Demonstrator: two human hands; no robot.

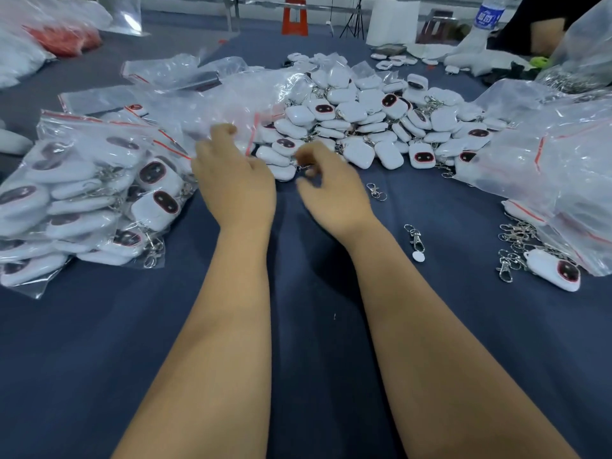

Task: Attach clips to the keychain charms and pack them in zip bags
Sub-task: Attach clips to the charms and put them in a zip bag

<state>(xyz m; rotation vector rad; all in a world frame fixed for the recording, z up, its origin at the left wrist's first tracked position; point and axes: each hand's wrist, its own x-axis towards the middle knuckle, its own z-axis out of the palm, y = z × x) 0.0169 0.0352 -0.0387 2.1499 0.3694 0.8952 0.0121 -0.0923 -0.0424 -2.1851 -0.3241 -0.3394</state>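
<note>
A big heap of white keychain charms [364, 120] with dark red-rimmed faces lies at the middle of the blue cloth table [314, 326]. Clear empty zip bags [231, 101] with red seals are spread to its left. My left hand [235, 183] reaches onto these bags, and its curled fingertips grip the edge of one. My right hand [334, 190] is at the heap's front edge, blurred, with thumb and fingers pinching the metal clip of a charm [281, 172]. Loose clips [376, 190] lie to the right of that hand.
Packed bags of charms [82, 200] are stacked at the left. More plastic bags [556, 160], a pile of clips [513, 240] and a single charm [556, 270] lie at the right. Another person's arm [543, 31] and a water bottle [486, 14] are at the far right.
</note>
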